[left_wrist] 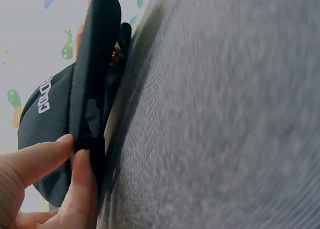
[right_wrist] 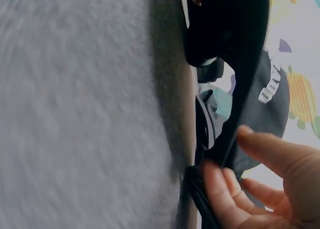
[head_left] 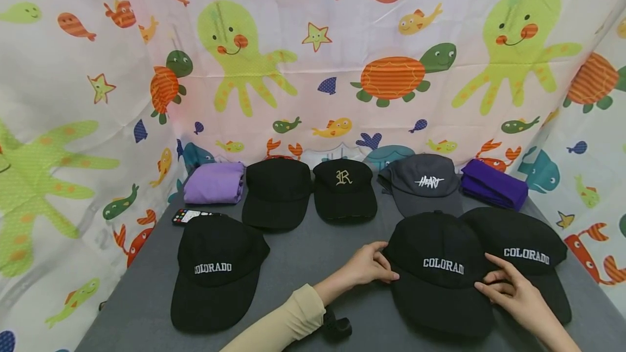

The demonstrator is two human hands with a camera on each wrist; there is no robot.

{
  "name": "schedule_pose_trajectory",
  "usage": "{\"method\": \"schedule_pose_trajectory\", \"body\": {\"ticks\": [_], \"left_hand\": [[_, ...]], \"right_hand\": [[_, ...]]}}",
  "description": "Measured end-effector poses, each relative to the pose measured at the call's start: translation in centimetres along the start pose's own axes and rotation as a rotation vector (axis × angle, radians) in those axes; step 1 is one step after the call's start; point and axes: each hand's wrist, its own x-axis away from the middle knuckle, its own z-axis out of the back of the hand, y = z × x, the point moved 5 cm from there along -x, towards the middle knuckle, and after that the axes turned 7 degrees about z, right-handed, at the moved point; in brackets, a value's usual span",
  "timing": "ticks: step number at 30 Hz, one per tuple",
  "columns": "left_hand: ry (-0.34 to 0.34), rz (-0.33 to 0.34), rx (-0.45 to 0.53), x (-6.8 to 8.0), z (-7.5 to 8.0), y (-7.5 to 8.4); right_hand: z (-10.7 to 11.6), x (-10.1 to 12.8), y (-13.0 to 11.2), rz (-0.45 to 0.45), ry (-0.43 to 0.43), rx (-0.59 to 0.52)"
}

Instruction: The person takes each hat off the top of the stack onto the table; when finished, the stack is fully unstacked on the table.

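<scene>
Left Colorado cap lies alone on the grey bench. Left hand pinches the left edge of the middle Colorado cap, front centre-right of the bench. Right hand grips that cap's right side, fingers curled. Another Colorado cap overlaps just behind it.

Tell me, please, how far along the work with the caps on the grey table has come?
Looks early. In hand: the left hand and right hand both pinch the middle Colorado cap, which overlaps another Colorado cap behind it. Apparently untouched: a third Colorado cap at the left and the three caps in the back row, including the cap with an R.
</scene>
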Motion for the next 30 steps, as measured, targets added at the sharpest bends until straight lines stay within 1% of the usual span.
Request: {"method": "schedule_pose_trajectory", "body": {"ticks": [3, 7, 11, 15, 17, 20, 24, 30], "left_hand": [[0.013, -0.007, -0.087, -0.2, 0.1, 0.0], [0.034, -0.009, -0.164, -0.3, 0.5, 0.1], [0.037, -0.004, -0.193, -0.2, 0.7, 0.2], [0.033, 0.0, -0.212, -0.3, 0.8, 0.1], [0.031, 0.0, -0.228, -0.4, 0.9, 0.1], [0.021, 0.002, -0.237, -0.3, 1.1, 0.1], [0.002, -0.013, -0.228, 0.0, 1.6, 0.3], [-0.014, -0.068, -0.244, 0.9, 2.6, 0.6]], "right_hand": [[-0.1, 0.1, -0.4, 0.018, 0.037, 0.055], [-0.3, 0.3, -0.9, 0.02, 0.04, 0.077], [-0.3, 0.4, -1.3, -0.009, 0.0, 0.09], [-0.4, 0.5, -1.6, -0.041, -0.072, 0.097], [-0.5, 0.6, -1.9, -0.037, -0.098, 0.103], [-0.6, 0.6, -2.4, -0.015, -0.108, 0.119], [-0.2, 0.7, -2.7, -0.006, -0.067, 0.157], [0.6, 0.7, -3.5, 0.001, 0.006, 0.178]]}}
